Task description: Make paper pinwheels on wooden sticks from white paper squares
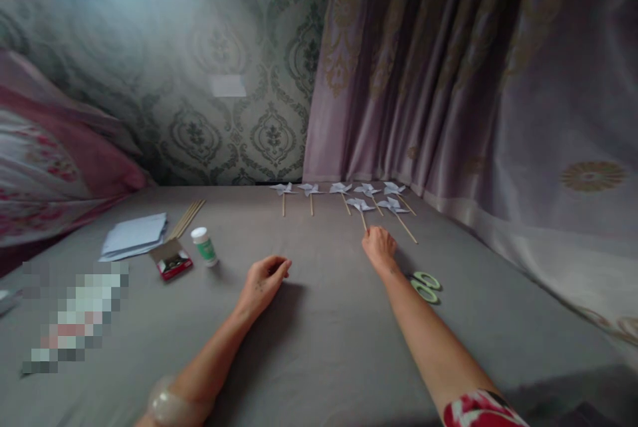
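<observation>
My right hand [380, 246] is stretched forward, its fingers closed on the lower end of a pinwheel's wooden stick. That white paper pinwheel [359, 205] lies in the front row, its head pointing away from me. Right beside it is another pinwheel [393, 205], its stick slanting toward the right. Behind these two, several more pinwheels [341, 189] lie in a row along the far edge. My left hand [266, 277] hovers or rests at the middle of the surface, fingers curled with the tips together, and nothing shows in it.
Green-handled scissors [425, 287] lie beside my right forearm. To the left are a white-capped bottle [204, 248], an open red box [174, 264], wooden sticks [187, 218], stacked paper [134, 236] and a blurred-out item [82, 314]. A patterned wall and a curtain [399, 82] border the grey surface [319, 347].
</observation>
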A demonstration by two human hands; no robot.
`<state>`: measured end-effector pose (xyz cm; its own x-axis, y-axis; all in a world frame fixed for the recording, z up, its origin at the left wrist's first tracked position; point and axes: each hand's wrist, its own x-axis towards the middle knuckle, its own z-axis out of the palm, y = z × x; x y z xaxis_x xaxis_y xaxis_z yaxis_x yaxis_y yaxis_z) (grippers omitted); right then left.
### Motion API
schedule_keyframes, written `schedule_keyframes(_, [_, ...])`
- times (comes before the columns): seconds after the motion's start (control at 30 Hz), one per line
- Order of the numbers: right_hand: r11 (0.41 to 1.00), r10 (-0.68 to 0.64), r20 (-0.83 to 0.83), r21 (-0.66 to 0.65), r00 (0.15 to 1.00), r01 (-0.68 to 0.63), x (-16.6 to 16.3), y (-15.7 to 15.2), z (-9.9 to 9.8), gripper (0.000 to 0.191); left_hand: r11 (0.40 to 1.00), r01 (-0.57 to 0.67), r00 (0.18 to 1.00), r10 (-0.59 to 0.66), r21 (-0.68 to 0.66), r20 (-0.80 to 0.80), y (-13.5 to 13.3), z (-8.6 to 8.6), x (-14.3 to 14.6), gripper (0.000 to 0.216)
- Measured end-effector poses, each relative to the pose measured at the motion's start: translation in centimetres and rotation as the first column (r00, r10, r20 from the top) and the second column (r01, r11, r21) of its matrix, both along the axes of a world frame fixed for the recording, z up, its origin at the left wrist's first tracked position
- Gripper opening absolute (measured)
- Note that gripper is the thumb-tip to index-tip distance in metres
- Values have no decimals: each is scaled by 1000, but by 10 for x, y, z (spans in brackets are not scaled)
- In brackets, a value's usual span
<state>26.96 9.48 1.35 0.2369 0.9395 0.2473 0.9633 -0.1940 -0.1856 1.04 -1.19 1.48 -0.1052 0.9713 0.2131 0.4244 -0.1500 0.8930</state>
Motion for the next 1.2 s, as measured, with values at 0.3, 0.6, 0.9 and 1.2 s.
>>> schedule_keyframes(0.3, [770, 472, 146, 412, 869, -488, -9, 8, -30, 36, 991, -117, 979, 104, 63, 177, 1, -2, -2, 28])
schedule_keyframes(0.6, [676, 625, 148, 388, 767, -626, -37, -8, -42, 33, 923, -230, 964, 172, 308, 204, -23, 42, -51, 27])
schedule_keyframes(0.9, [699, 625, 195, 292, 756, -653, -41, -16, -45, 27, 454, -821, 524, 841, 346, 138, -15, 52, -215, 32])
schedule_keyframes(1.2, [689, 630, 211, 290, 747, -664, -42, -19, -47, 28, 668, -744, 582, 670, 30, -462, -1, 44, -298, 33])
